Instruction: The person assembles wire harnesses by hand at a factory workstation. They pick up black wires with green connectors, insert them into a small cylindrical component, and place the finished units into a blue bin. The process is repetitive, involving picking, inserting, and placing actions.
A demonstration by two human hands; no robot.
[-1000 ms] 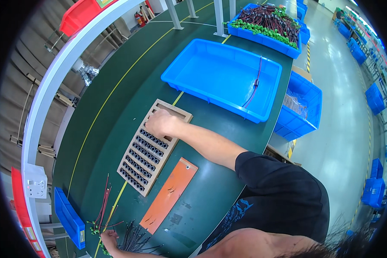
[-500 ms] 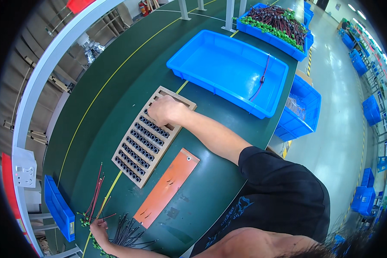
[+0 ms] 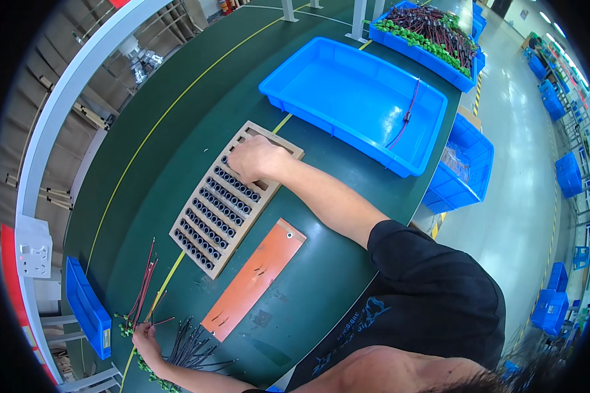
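Observation:
My right hand is over the far end of a wooden rack, its fingers curled down and closed. Rows of small black cylindrical parts with round openings fill the rack's nearer slots. The hand hides its own fingertips and whatever they hold. At the lower left, my left hand has its fingers pinched together beside thin red wires with green connectors. What lies between those fingertips is too small to tell. A fan of black wires lies just right of this hand.
An orange-brown board lies right of the rack. Beyond stands a large blue tray with one red-and-black cable. A blue bin behind it is heaped with wires. A small blue tray stands at far left.
The view has shifted slightly, so the rack and trays sit a little higher. My right hand stays at the rack's far end, and my left hand stays by the red wires.

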